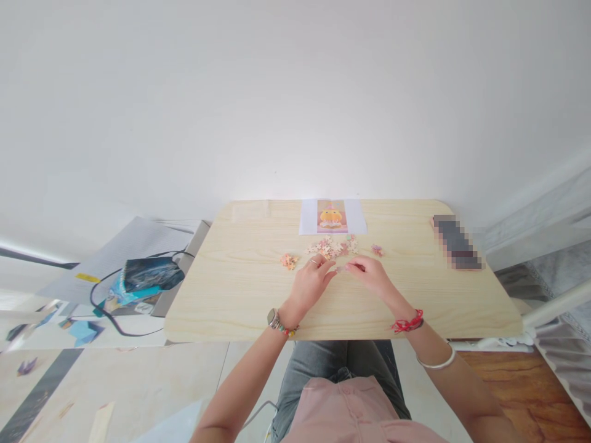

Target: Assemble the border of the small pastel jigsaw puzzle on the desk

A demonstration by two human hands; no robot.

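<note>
A small pale jigsaw piece (pixel 340 269) sits between the two hands, low over the middle of the light wooden table (pixel 240 301), held at their meeting fingertips. The left hand (pixel 311 284) has its fingers curled, thumb and forefinger drawn together on the left end of the piece; a ring shows on one finger and a watch with a beaded band on the wrist. The right hand (pixel 372 275) reaches in from the other side, fingertips drawn together on the piece's right end; whether it truly grips or only touches is too small to tell. Red cords and a silver bangle circle that forearm. Just beyond the hands lies a loose pile of puzzle pieces (pixel 333 247), with a small cluster (pixel 289 261) off to the left and another piece (pixel 377 250) to the right. Behind the pile, at the table's far edge, lies the reference picture (pixel 332 216), an orange figure on pink. A blurred dark object (pixel 456 241) rests near the right far corner.
</note>
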